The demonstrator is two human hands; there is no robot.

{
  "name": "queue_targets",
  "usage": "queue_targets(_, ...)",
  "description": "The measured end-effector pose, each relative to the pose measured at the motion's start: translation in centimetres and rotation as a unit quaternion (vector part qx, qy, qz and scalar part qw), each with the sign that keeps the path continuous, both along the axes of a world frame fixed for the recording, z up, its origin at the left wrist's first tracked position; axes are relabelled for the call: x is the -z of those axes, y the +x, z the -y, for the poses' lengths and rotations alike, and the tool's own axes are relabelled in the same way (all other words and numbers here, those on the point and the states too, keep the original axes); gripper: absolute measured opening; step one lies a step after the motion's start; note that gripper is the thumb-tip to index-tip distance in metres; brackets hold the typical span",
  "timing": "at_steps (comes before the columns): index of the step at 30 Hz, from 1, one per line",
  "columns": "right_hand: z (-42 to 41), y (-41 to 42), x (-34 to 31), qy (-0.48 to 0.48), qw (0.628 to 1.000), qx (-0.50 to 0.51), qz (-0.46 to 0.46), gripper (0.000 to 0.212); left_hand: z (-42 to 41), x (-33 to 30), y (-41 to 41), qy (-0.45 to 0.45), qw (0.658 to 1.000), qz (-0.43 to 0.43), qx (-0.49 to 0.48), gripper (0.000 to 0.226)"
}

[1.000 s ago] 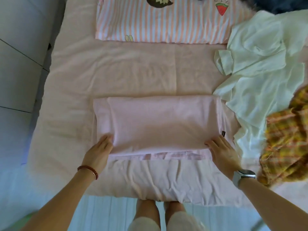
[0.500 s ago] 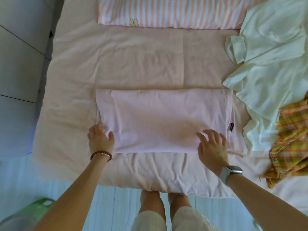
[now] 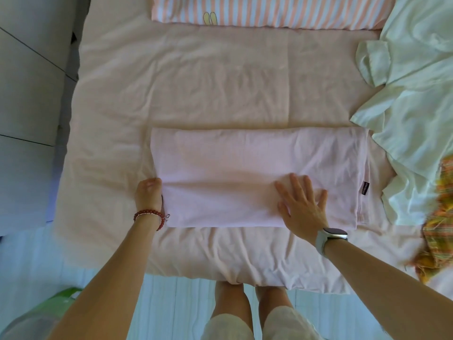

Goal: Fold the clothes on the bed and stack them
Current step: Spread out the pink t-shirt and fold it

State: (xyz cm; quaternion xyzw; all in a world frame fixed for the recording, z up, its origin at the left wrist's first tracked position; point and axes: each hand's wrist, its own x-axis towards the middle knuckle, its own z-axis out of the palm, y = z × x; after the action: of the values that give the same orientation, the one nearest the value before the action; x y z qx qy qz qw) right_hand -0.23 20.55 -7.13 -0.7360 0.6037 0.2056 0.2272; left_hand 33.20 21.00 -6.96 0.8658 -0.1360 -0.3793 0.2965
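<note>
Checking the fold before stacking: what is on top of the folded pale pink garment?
The right hand lies flat on the folded pale pink garment. The left hand grips its left edge, fingertips hidden. Inner layers are covered.

Your arms are bare, without sleeves. Your left wrist carries a red beaded bracelet (image 3: pixel 149 215). Your right wrist carries a watch (image 3: pixel 334 234) with a pale grey band. You wear light-coloured shorts (image 3: pixel 255 325).
</note>
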Motion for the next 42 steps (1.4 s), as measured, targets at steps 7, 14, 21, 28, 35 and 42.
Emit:
queue_targets(7,1.6,4.1,-0.8,-0.059,0.998,0.004,0.021,0.053,7.1,-0.8,2.9,-0.06,0.998,-0.004,-0.006,0.048)
queue_targets(14,3.4,6.4,0.3,-0.012,0.999,0.026,0.018,0.054,11.6,0.2,3.8,-0.028,0.996,0.082,0.024,0.025)
queue_targets(21,4.2,3.2,-1.2,-0.123,0.983,0.089,0.1,0.048,8.1,-0.2,-1.1,-0.022,0.929,0.314,0.194,0.044)
queue_targets(28,7.9,-5.5,-0.8,-0.123,0.98,0.159,0.001,0.05,3.7,-0.1,-14.6,-0.059,0.752,0.299,0.584,0.066)
queue_targets(35,9.6,-12.5,0.4,0.002,0.931,0.357,0.082,0.089,1.1,2.0,-21.0,0.047,0.706,0.244,0.663,0.078)
queue_targets(42,5.6,-13.4,-0.1,0.03,0.835,0.491,0.246,0.046,0.8,1.1,-23.6,0.035,0.673,0.286,0.681,0.073)
